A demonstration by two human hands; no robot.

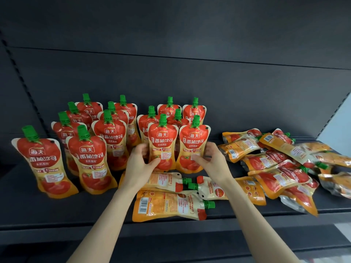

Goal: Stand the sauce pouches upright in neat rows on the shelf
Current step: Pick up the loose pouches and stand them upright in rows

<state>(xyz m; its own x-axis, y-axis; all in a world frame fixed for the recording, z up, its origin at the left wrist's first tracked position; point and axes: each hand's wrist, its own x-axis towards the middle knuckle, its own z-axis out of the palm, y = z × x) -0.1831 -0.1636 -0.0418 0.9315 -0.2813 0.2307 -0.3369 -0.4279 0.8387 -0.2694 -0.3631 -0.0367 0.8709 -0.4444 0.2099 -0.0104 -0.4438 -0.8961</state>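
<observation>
Red-and-yellow, green-capped plastic sauce pouches [163, 147] stand midway along the dark metal shelf [57, 211], left hand [141, 161] and right hand [211, 158] each gripping one, so an uneven release may topple them into the rows [114, 120] behind.

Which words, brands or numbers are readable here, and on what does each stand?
"海天": red badge near the top of each upright sauce pouch.
"番茄沙司": large white characters below that badge.
Smaller print, and the barcode digits on the lying pouches: too blurred to read.
</observation>
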